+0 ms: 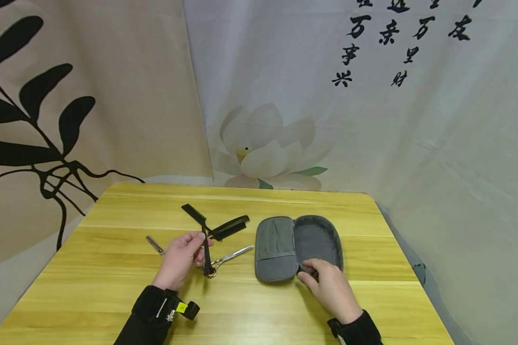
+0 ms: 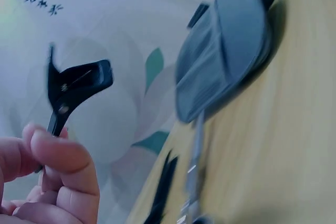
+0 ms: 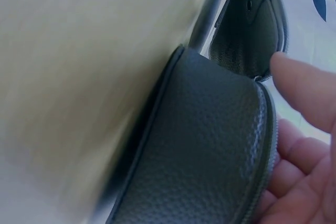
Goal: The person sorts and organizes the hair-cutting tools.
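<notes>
And now, pinching the black folding tool [image 1: 206, 256] in the left grip [image 1: 180, 256], above the bench [image 1: 388, 258] and opened out at its pivot! Over on the other side, curling the right grip [image 1: 330, 290] onto the near rim of the grey case [image 1: 276, 268], holding that edge close to the fold, with the case spread open on the bench. Just right of the left grip, spotting silver scissors [image 1: 237, 253] with gold-toned handles, plus a slim silver piece [image 1: 154, 244] partly hidden behind that grip. Farther back, near the tool, noting a black two-part piece [image 1: 230, 227] (clip or comb, hard to tell from here). Looks like the steadying step, bracing the case with one grip and handling the tool with the other. Next, seems to call for folding the tool narrow, clearing the scissors, then lowering into the hollow half without losing the rim
</notes>
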A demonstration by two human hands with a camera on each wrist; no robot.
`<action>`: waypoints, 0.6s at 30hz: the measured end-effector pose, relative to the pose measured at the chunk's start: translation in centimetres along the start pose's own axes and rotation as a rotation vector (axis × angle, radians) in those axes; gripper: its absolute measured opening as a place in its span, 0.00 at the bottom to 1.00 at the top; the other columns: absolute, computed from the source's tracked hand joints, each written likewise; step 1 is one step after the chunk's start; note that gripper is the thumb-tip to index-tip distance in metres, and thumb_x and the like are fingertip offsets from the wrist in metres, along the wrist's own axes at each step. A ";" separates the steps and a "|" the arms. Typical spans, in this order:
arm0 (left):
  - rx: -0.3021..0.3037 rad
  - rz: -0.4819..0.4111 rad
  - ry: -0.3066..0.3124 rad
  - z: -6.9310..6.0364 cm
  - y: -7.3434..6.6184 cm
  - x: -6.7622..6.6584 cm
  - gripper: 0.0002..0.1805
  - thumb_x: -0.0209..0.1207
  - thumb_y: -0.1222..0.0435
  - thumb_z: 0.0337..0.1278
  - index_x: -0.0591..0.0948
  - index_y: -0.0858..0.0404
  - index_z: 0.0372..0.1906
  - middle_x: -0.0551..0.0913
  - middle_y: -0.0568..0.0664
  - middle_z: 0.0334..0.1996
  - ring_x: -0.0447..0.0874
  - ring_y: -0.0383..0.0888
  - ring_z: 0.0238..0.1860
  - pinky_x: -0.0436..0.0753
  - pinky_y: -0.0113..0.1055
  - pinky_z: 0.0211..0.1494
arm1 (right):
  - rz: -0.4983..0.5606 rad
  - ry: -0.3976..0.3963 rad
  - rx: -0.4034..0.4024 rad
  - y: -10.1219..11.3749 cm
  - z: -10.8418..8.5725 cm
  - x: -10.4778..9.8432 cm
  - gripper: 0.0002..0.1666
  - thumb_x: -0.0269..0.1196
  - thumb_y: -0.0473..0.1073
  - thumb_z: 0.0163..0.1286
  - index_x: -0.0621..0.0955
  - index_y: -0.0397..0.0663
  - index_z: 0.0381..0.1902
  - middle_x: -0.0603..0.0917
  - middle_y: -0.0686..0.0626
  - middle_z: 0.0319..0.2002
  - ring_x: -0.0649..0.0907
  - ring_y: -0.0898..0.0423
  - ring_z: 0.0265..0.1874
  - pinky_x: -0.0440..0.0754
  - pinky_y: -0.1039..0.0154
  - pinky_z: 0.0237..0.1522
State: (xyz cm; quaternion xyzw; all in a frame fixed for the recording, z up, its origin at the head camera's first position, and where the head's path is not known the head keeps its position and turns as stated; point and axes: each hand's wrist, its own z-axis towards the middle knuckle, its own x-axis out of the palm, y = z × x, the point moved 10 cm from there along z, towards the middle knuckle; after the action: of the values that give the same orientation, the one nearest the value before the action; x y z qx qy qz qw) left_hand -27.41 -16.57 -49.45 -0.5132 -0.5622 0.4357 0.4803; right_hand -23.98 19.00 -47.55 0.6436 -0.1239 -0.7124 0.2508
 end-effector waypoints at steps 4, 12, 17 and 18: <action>-0.001 -0.126 0.054 -0.5 1.4 2.3 0.23 0.53 0.64 0.85 0.70 0.77 0.70 0.85 0.47 0.41 0.78 0.36 0.27 0.82 0.27 0.32 | 0.012 -0.009 -0.002 -0.1 0.0 0.0 0.15 0.75 0.47 0.71 0.90 0.51 0.52 0.89 0.56 0.39 0.86 0.60 0.40 0.86 0.61 0.42; 0.012 -0.295 0.074 -1.4 2.6 4.7 0.14 0.56 0.63 0.82 0.76 0.71 0.58 0.87 0.54 0.50 0.89 0.41 0.37 0.92 0.33 0.45 | 0.040 -0.029 -0.004 -0.5 0.0 -0.2 0.15 0.74 0.47 0.71 0.90 0.51 0.53 0.88 0.58 0.39 0.86 0.62 0.40 0.86 0.61 0.42; 0.011 -0.375 0.068 -1.6 3.1 5.2 0.19 0.55 0.59 0.84 0.76 0.74 0.58 0.87 0.56 0.50 0.92 0.43 0.41 0.93 0.35 0.49 | 0.049 -0.057 -0.017 -0.6 0.0 -0.5 0.15 0.74 0.48 0.71 0.90 0.51 0.52 0.87 0.60 0.38 0.85 0.63 0.38 0.84 0.64 0.39; 0.002 -0.392 0.075 -1.7 3.2 5.5 0.20 0.54 0.59 0.84 0.75 0.74 0.60 0.87 0.56 0.50 0.92 0.44 0.43 0.93 0.35 0.50 | 0.050 -0.060 -0.018 -0.7 0.0 -0.5 0.15 0.74 0.48 0.71 0.90 0.51 0.52 0.87 0.60 0.37 0.85 0.63 0.38 0.84 0.65 0.39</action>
State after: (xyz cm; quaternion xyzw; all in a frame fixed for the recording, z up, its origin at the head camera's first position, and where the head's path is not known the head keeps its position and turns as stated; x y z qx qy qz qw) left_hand -25.27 -10.77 -51.85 -0.4093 -0.6326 0.3149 0.5772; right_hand -24.10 19.83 -47.46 0.6163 -0.1410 -0.7260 0.2705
